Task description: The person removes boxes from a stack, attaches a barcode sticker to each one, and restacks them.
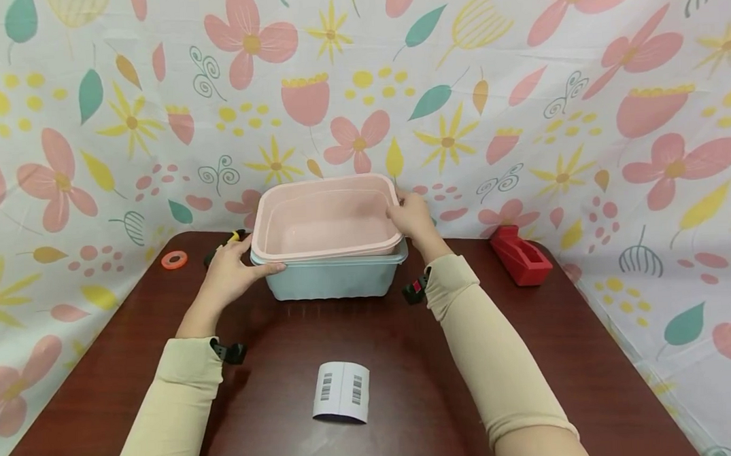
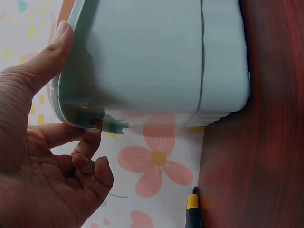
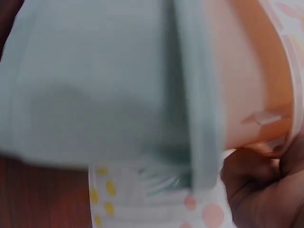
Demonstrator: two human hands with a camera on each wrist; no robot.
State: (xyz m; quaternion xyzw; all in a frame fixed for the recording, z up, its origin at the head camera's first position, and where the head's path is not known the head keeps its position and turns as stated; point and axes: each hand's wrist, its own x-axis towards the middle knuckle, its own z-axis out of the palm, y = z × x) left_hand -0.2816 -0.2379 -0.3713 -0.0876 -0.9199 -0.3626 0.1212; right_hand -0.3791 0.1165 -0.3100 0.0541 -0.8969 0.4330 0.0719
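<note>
A pink plastic basin (image 1: 316,225) sits nested in a light blue basin (image 1: 334,281) at the far side of the table. The pink one's right end is raised above the blue rim. My right hand (image 1: 413,218) pinches the pink basin's right rim, thumb on the inside; the right wrist view shows curled fingers (image 3: 251,178) at that rim. At the left end, my left hand (image 1: 229,273) holds the blue basin's rim. The left wrist view has the thumb (image 2: 57,50) along the rim and fingers curled beneath it.
A curved white paper piece with barcodes (image 1: 342,391) lies at the table's middle front. An orange tape roll (image 1: 173,259) is at the back left, a red tape dispenser (image 1: 521,256) at the right. A black-and-yellow pen-like tool (image 2: 193,209) lies beside the left hand. Behind hangs a floral cloth (image 1: 358,65).
</note>
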